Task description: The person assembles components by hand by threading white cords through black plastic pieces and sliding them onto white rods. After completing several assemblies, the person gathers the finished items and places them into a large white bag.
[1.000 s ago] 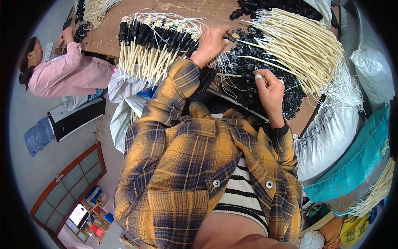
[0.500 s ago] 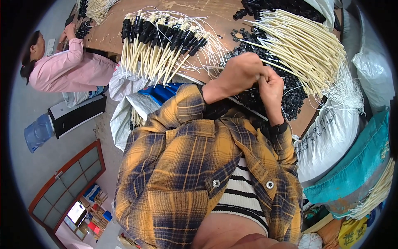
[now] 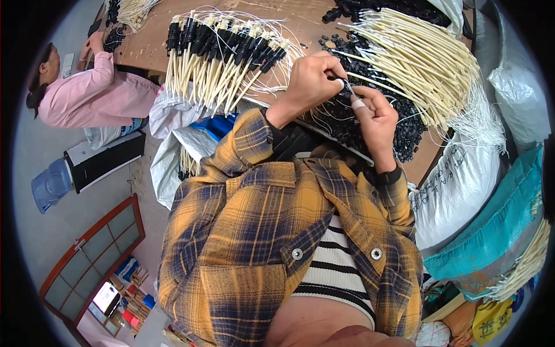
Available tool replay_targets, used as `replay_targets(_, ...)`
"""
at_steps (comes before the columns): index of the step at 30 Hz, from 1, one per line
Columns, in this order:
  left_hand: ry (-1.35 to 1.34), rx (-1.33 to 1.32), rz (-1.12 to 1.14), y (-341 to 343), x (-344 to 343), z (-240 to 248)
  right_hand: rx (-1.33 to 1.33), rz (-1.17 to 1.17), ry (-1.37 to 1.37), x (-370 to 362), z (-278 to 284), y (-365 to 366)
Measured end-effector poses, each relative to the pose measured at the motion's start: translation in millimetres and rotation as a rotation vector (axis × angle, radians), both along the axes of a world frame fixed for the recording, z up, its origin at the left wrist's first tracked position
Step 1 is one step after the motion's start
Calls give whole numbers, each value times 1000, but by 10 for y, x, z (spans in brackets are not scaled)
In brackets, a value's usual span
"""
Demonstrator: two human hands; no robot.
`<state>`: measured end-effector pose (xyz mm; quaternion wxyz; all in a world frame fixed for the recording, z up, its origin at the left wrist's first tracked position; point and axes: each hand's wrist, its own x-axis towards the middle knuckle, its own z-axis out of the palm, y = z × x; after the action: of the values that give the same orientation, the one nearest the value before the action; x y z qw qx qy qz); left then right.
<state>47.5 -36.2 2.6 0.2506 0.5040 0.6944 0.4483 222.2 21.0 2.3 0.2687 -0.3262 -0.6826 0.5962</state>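
Black fitting [image 3: 346,85]: between the hands, partly hidden by fingers.
Left hand [image 3: 315,81]: fingers curled closed, pinching the fitting.
White cord [image 3: 351,90]: at the fitting, close to the right fingertips.
Right hand [image 3: 377,118]: thumb and forefinger close together by the cord; one cannot tell whether they grip it.
Small black parts [image 3: 409,128]: heaped on the surface [image 3: 153,40] around the right hand.
Cream rods [image 3: 425,66]: bundled beyond the right hand.
Black-sleeved rods [image 3: 217,49]: rowed left of the left hand.
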Motion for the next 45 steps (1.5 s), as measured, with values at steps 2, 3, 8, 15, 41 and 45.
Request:
replay_targets(2, 254, 315, -221, 28, -46, -51, -330, -29, 273, -17, 5, 21)
replay_targets(3, 74, 208, -245, -17, 83, 84, -534, -10, 383, 29, 12, 54)
replay_targets(8, 171, 53, -396, -17, -2, 10, -681, 26, 427, 143, 50, 137)
replay_targets(15, 182, -99, -367, -28, -27, 38, 888, 249, -350, 180, 113, 170)
replay_targets(41, 759, 279, 146, -26, -790, -39, 615, 68, -363, 19, 92, 318)
replay_targets(45, 633, 104, 60, 806, -684, -348, 912, -90, -607, 275, 77, 698)
